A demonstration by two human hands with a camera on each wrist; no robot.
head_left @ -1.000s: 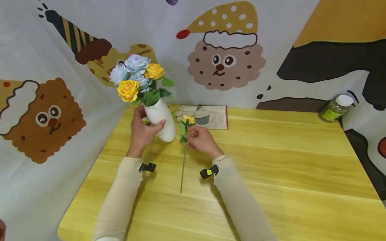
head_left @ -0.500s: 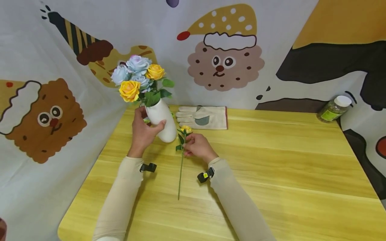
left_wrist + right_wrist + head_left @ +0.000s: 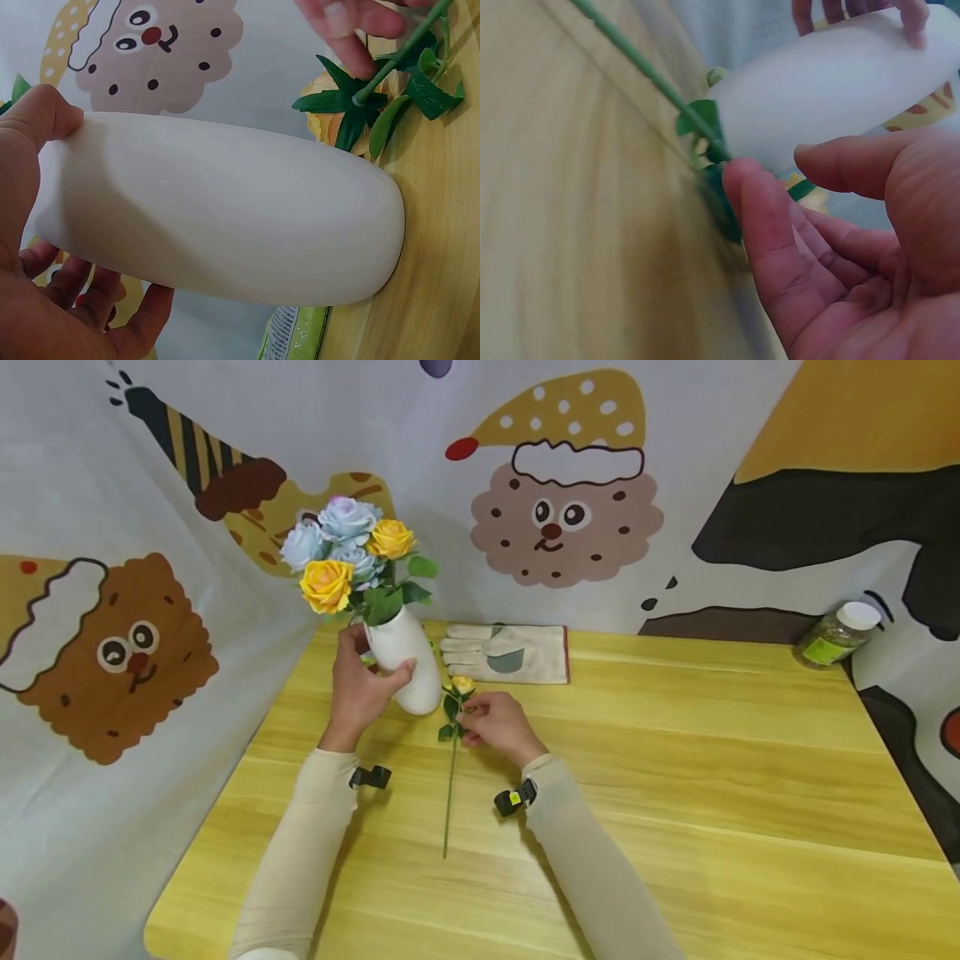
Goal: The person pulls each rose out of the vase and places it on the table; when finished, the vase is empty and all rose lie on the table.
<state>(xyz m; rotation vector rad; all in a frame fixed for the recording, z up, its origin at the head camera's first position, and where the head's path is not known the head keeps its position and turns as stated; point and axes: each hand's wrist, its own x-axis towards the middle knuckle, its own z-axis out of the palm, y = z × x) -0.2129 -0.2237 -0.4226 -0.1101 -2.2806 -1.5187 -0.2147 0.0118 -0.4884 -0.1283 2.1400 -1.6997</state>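
so left hand (image 3: 362,691) grips white vase (image 3: 406,652), right hand (image 3: 498,725) touches yellow rose (image 3: 462,685)

On the yellow wood-grain counter (image 3: 712,793), a glove (image 3: 542,652) is laid beyond the right fingers (image 3: 483,717), a jar (image 3: 828,642) is set well to their right, and a packet (image 3: 300,335) is seen, partly hidden, beyond the left fingers (image 3: 150,319).

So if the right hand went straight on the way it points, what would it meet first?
Probably the single yellow rose's stem, right in front of the right hand; whether they touch is unclear. Past it, the white vase seems next, though depth is hard to judge.
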